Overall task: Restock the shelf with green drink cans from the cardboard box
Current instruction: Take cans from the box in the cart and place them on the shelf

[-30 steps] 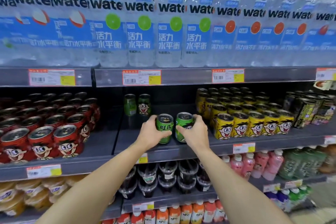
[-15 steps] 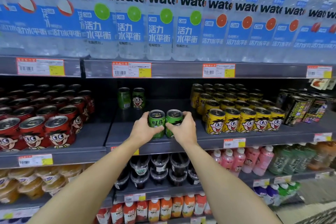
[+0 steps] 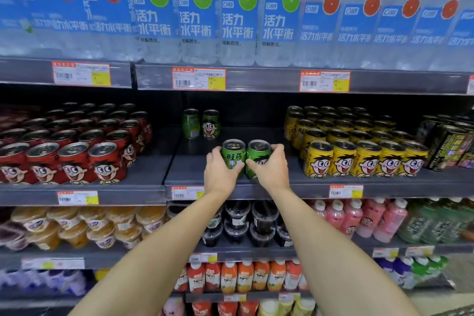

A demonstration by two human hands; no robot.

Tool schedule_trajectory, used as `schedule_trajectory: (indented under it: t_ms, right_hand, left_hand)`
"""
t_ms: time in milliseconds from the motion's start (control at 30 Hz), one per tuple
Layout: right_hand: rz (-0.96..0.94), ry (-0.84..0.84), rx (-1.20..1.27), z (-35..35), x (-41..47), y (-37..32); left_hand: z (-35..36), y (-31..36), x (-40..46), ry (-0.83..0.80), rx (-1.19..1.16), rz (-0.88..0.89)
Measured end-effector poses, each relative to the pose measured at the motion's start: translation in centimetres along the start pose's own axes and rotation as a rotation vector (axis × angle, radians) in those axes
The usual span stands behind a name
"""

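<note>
Tall store shelving fills the view, four tiers visible. Top tier: a row of big water bottles point(image 3: 238, 15) with blue labels, packed edge to edge. The grey middle shelf point(image 3: 295, 182) is the one being worked on; price tags point(image 3: 198, 79) sit on the rail above it and more along its own front edge. On that shelf, left block is red cans point(image 3: 77, 151) with a cartoon face, several rows deep; right block is yellow cans point(image 3: 359, 151) of the same design, and dark cans point(image 3: 451, 146) at far right, blurred. Between red and yellow is a mostly bare bay. Two green cans at the back point(image 3: 201, 123) stand upright there, side by side, well behind the front edge. Nearer the front, two more green cans are upright and touching each other, bases hidden by the hands so contact with the shelf can't be confirmed. Left hand point(image 3: 221, 174) wraps the left green can point(image 3: 233, 154), thumb across its front. Right hand point(image 3: 272, 169) wraps the right green can point(image 3: 259, 153), fingers curled over the rim's far side. Both forearms reach in from below. Lower tier: jelly cups point(image 3: 84, 226) left, dark tubs point(image 3: 246, 223) centre, pink bottles point(image 3: 359, 220) right. Bottom tier: orange bottles point(image 3: 243, 277). Cardboard box not in view.
</note>
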State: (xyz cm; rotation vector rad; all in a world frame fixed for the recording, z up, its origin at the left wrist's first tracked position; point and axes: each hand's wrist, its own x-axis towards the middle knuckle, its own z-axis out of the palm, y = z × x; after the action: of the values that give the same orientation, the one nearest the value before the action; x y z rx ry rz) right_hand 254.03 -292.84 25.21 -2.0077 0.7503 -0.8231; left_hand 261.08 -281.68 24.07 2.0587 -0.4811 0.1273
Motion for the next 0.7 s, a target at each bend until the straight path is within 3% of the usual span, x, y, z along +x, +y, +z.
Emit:
schedule_trajectory:
  t_ms: [200,433,700]
  right_hand:
    - [0.002,0.013,0.029,0.2,-0.1,0.5]
    - [-0.019,0.028,0.040,0.6,0.1,1.0]
    - [-0.044,0.065,0.066,1.3,0.2,2.2]
  left_hand:
    - [1.4,-0.5,1.7,0.057,0.008,-0.001]
    - [2.6,0.9,6.7,0.042,-0.008,-0.166]
    - [4.6,-0.4,13.2,0.062,0.023,-0.119]
